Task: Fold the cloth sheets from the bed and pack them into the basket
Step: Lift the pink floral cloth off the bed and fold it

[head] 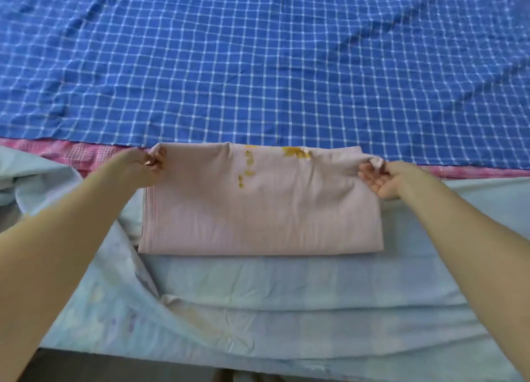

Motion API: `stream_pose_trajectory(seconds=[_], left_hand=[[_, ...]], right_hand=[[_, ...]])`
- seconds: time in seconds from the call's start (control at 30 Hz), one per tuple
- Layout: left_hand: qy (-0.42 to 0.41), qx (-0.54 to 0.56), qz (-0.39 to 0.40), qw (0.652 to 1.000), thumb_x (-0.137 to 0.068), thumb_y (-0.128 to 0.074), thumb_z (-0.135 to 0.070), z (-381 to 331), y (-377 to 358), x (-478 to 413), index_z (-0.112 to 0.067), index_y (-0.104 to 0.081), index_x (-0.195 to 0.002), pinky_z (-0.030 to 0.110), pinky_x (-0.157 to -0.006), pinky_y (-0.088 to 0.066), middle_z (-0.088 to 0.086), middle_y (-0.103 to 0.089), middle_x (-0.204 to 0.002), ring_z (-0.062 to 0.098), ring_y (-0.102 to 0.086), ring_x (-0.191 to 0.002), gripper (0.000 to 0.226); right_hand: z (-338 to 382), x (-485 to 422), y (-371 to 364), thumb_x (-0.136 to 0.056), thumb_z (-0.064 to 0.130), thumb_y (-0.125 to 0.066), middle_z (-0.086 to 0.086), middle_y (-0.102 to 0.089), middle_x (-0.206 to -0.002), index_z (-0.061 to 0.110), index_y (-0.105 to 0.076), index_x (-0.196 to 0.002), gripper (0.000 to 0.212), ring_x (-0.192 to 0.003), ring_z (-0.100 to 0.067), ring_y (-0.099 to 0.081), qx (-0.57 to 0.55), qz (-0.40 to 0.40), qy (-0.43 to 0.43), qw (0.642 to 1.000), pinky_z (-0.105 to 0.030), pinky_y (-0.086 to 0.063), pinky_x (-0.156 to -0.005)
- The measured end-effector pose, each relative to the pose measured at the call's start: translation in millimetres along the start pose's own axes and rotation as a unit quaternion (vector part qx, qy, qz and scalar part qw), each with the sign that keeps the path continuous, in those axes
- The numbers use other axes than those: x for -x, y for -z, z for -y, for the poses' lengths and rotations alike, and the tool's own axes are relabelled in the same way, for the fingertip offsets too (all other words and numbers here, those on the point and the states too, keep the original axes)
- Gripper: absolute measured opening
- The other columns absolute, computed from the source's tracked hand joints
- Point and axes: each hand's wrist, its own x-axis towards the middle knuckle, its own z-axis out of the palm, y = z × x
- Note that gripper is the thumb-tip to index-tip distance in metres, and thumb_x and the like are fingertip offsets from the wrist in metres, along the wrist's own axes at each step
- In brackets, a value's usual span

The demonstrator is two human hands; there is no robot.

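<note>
Both hands, left hand (143,163) and right hand (381,181), pinch the pink folded sheet's (261,206) far corners.

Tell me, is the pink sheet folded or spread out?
Folded. The pink sheet lies as a compact rectangle with stacked layers along its left edge; the left hand and right hand pinch its far corners.

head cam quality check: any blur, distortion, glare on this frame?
Head view: soft even light, no glare or hard shadows; wide-angle bend curves the checks of the blue sheet; near forearms are soft and oversized at the lower corners; left hand and right hand slightly smeared at their grip on the pink cloth, whose yellow print stays readable.
</note>
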Motion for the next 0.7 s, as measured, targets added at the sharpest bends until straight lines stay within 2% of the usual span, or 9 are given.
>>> stream_pose_trajectory(seconds=[0.07,0.13,0.23,0.3,0.37,0.43,0.5,0.53,0.7], left_hand=[[-0.010,0.015,0.026,0.999,-0.060,-0.024,0.019,9.3,-12.8,0.4,-0.003,-0.050,-0.068,0.010,-0.035,-0.035,0.001,-0.049,-0.037,0.007,-0.045,-0.027,0.035],[-0.019,0.035,0.032,0.999,-0.083,-0.023,0.017,13.9,-15.1,-2.5,-0.011,-0.053,-0.079,0.009,-0.033,-0.033,-0.005,-0.056,-0.052,0.001,-0.049,-0.039,0.042],[-0.043,0.066,0.012,0.997,-0.100,-0.032,-0.007,20.8,-17.3,-7.9,-0.021,-0.056,-0.110,0.011,-0.053,-0.043,-0.016,-0.051,-0.092,-0.003,-0.056,-0.081,0.030],[-0.142,-0.050,0.003,0.989,-0.097,-0.040,-0.014,35.7,-18.7,4.6,-0.018,-0.055,-0.106,0.023,-0.065,-0.049,-0.007,-0.053,-0.093,0.012,-0.056,-0.084,0.019],[-0.351,-0.295,-0.045,0.888,-0.093,-0.049,-0.018,61.3,-15.7,15.3,-0.015,-0.052,-0.125,0.030,-0.080,-0.049,0.002,-0.058,-0.111,0.022,-0.056,-0.101,0.032],[-0.545,-0.506,-0.017,0.669,-0.093,-0.049,-0.028,98.2,-14.4,27.4,-0.012,-0.050,-0.134,0.042,-0.099,-0.042,0.011,-0.056,-0.131,0.033,-0.052,-0.120,0.044],[-0.604,-0.627,0.064,0.487,-0.090,-0.040,-0.042,136.3,-26.9,35.6,-0.019,-0.051,-0.135,0.057,-0.103,-0.034,0.013,-0.051,-0.138,0.039,-0.045,-0.128,0.052],[-0.587,-0.679,0.091,0.431,-0.088,-0.035,-0.047,154.0,-36.2,35.2,-0.024,-0.049,-0.136,0.061,-0.104,-0.029,0.012,-0.048,-0.141,0.040,-0.041,-0.131,0.055],[-0.466,-0.796,0.116,0.370,-0.084,0.000,-0.061,205.2,-69.8,32.2,-0.036,-0.008,-0.149,0.062,-0.109,0.008,0.007,0.002,-0.159,0.035,0.009,-0.144,0.071]], right_hand=[[-7.2,-12.9,-11.4,-0.102,0.011,-0.037,-0.013,-0.065,-0.049,0.001,-0.057,-0.080,0.031,-0.041,-0.019,-0.064,-0.015,0.009,0.013,1.000,-0.034,-0.052,-0.036],[-10.2,-26.4,-16.7,-0.101,0.012,-0.040,-0.012,-0.066,-0.051,0.000,-0.058,-0.083,0.028,-0.043,-0.020,-0.066,-0.027,-0.003,0.018,0.999,-0.033,-0.055,-0.042],[-14.1,-41.5,-9.3,-0.101,0.017,-0.042,-0.010,-0.070,-0.061,0.003,-0.058,-0.094,0.022,-0.058,-0.020,-0.069,-0.052,0.005,0.042,0.998,-0.031,-0.060,-0.061],[-21.6,-48.2,1.8,-0.096,0.034,-0.050,-0.008,-0.070,-0.075,0.006,-0.059,-0.101,0.029,-0.070,-0.020,-0.067,0.040,-0.028,0.094,0.994,-0.031,-0.059,-0.061],[-39.5,-52.5,21.0,-0.085,0.053,-0.057,-0.005,-0.069,-0.088,0.010,-0.065,-0.101,0.046,-0.079,-0.025,-0.064,0.245,-0.144,0.199,0.938,-0.039,-0.055,-0.072],[-63.5,-49.7,38.4,-0.081,0.057,-0.059,-0.006,-0.068,-0.098,0.013,-0.065,-0.100,0.048,-0.090,-0.030,-0.061,0.372,-0.177,0.249,0.877,-0.040,-0.048,-0.081],[-83.3,-46.8,45.4,-0.084,0.046,-0.064,-0.012,-0.068,-0.101,0.011,-0.064,-0.096,0.037,-0.087,-0.029,-0.061,0.384,-0.105,0.236,0.886,-0.039,-0.047,-0.079],[-89.3,-45.4,46.2,-0.084,0.040,-0.067,-0.013,-0.068,-0.100,0.010,-0.063,-0.096,0.033,-0.086,-0.028,-0.061,0.380,-0.073,0.230,0.893,-0.039,-0.048,-0.079],[-76.6,-11.3,40.0,-0.077,-0.001,-0.070,-0.015,-0.067,-0.109,0.009,-0.060,-0.108,0.034,-0.078,-0.018,-0.065,0.254,0.074,0.182,0.947,-0.026,-0.057,-0.062]])
